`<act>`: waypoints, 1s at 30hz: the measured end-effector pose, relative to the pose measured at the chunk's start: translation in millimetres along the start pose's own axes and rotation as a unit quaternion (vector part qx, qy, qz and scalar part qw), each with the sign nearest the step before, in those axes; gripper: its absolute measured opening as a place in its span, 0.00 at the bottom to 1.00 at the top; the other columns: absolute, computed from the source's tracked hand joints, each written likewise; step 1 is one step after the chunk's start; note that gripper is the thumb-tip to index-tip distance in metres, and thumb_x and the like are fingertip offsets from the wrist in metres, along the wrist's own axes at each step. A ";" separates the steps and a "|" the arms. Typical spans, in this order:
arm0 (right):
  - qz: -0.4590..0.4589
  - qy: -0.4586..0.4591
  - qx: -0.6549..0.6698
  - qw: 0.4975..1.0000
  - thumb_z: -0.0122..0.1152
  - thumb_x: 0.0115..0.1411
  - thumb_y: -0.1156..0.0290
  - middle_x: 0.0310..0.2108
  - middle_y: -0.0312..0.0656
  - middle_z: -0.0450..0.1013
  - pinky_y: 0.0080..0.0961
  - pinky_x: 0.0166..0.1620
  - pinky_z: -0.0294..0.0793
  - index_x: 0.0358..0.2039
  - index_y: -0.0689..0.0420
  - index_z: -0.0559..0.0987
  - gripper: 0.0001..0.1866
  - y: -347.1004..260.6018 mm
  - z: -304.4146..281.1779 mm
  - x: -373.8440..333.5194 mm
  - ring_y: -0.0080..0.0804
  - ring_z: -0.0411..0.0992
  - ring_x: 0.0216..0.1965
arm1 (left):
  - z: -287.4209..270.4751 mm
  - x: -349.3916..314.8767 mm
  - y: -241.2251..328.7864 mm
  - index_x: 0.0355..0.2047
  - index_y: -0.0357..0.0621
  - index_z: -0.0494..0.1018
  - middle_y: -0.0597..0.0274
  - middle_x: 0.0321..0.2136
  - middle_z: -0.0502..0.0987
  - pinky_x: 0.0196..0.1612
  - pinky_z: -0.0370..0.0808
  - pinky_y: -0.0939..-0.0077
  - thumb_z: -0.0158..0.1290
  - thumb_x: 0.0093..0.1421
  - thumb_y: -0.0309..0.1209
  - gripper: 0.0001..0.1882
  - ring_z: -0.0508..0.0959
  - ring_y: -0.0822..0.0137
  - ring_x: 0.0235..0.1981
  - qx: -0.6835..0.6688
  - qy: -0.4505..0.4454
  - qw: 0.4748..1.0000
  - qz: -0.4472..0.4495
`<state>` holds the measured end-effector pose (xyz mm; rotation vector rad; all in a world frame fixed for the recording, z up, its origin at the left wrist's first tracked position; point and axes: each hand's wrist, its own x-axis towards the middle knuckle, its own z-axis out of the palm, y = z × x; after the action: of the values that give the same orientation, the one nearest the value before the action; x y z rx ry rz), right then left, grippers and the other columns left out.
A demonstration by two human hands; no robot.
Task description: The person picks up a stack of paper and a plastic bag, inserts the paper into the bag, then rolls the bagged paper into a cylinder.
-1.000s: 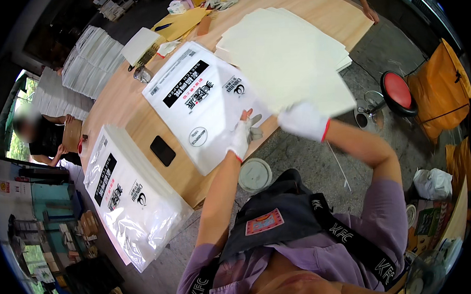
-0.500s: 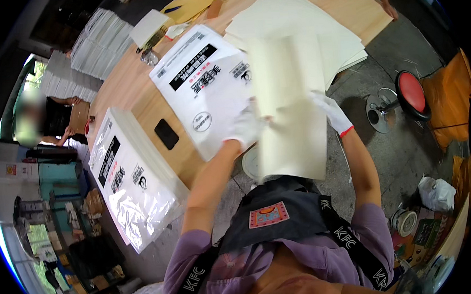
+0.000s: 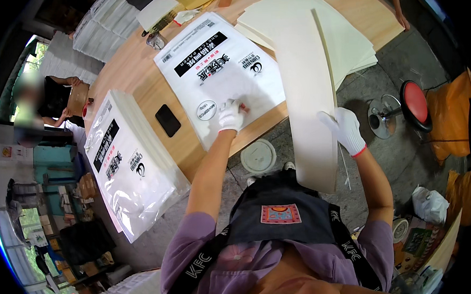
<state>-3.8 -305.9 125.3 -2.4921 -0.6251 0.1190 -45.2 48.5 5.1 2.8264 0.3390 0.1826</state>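
Observation:
In a white glove, my right hand (image 3: 347, 130) grips the right edge of a bowed stack of cream paper sheets (image 3: 310, 100). The stack stands tilted on edge beyond my apron, with my thumb on its near side. My left hand (image 3: 231, 116), also gloved and with bare fingertips showing, is above the near part of a white printed plastic bag (image 3: 226, 67) on the table. Its fingers are curled together; whether they pinch the film is unclear. A loose, fanned pile of cream sheets (image 3: 347, 45) lies behind the held stack.
A pile of filled plastic packs (image 3: 127, 168) sits at the table's left edge, with a black phone (image 3: 167, 121) beside it. A red-topped stool (image 3: 415, 100) and a white bucket lid (image 3: 258, 156) are on the floor. Another person (image 3: 57, 103) holds cardboard at far left.
My left hand has let go of the paper stack and moved left over the plastic bag. The stack has swung right and turned narrower to view, now held only by my right hand.

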 end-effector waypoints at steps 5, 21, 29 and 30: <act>-0.150 -0.007 -0.114 0.982 0.55 0.56 0.57 0.27 0.45 0.74 0.39 0.30 0.73 0.26 0.52 0.80 0.13 -32.4 -20.0 -17.1 0.43 0.73 0.28 | 2.0 20.9 -18.6 0.34 0.45 0.77 0.54 0.37 0.78 0.44 0.73 0.63 0.51 0.55 0.33 0.10 0.78 0.54 0.39 -0.159 -0.071 0.984 -0.040; -0.308 -0.142 -0.331 0.881 0.59 0.46 0.65 0.19 0.39 0.73 0.33 0.23 0.74 0.19 0.54 0.79 0.07 -91.1 -16.2 1.6 0.37 0.75 0.26 | -151.1 60.4 5.6 0.45 0.43 0.71 0.67 0.38 0.75 0.44 0.71 0.80 0.50 0.61 0.20 0.12 0.74 0.76 0.40 -0.499 0.038 0.866 0.022; -0.222 -0.159 -0.285 0.919 0.56 0.50 0.66 0.19 0.43 0.73 0.40 0.26 0.73 0.23 0.55 0.79 0.07 -136.8 12.5 24.6 0.42 0.75 0.26 | -176.9 -26.8 107.6 0.40 0.50 0.77 0.58 0.30 0.78 0.34 0.75 0.75 0.53 0.57 0.24 0.11 0.79 0.66 0.29 -0.358 0.006 0.917 0.177; -0.221 -0.156 -0.285 0.920 0.56 0.50 0.66 0.21 0.44 0.73 0.40 0.28 0.73 0.25 0.55 0.79 0.07 -138.6 11.5 23.9 0.42 0.74 0.27 | -166.4 -40.6 124.8 0.39 0.50 0.77 0.58 0.29 0.78 0.34 0.75 0.74 0.53 0.56 0.24 0.11 0.79 0.63 0.29 -0.339 0.058 0.914 0.215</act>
<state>-41.8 -187.5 192.1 -2.8152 -1.5290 0.1829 -84.2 -33.3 196.7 2.1544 -0.2886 0.4613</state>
